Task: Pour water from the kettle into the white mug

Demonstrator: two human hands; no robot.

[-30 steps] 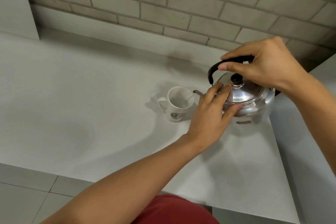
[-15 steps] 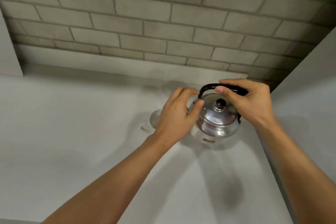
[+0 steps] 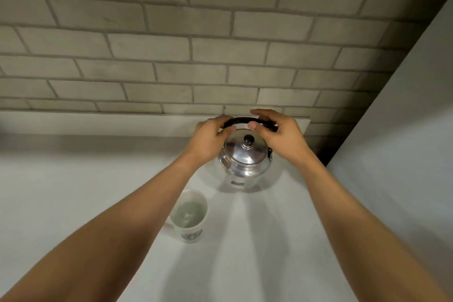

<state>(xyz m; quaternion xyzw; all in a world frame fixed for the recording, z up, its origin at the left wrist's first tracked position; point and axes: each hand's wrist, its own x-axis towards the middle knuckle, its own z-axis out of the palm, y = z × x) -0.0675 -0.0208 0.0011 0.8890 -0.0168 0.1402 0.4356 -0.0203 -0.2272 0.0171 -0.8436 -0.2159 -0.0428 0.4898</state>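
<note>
A shiny steel kettle (image 3: 245,162) with a black knob and a black arched handle stands on the white counter (image 3: 245,240), close to the back wall. My right hand (image 3: 277,135) is curled around the right part of the handle. My left hand (image 3: 208,140) holds the handle's left end and rests against the kettle's shoulder, hiding the spout. The white mug (image 3: 190,218) with a printed label stands nearer to me, left of the kettle, partly behind my left forearm. Water shows inside it.
A grey brick wall (image 3: 196,56) rises behind the counter above a low white ledge (image 3: 98,122). A white side panel (image 3: 404,130) closes off the right, with a dark gap in the corner beside the kettle.
The kettle has moved back toward the wall and stands on the counter. My left hand shifted from its side up to the handle. The mug, hidden before, now shows with water in it.
</note>
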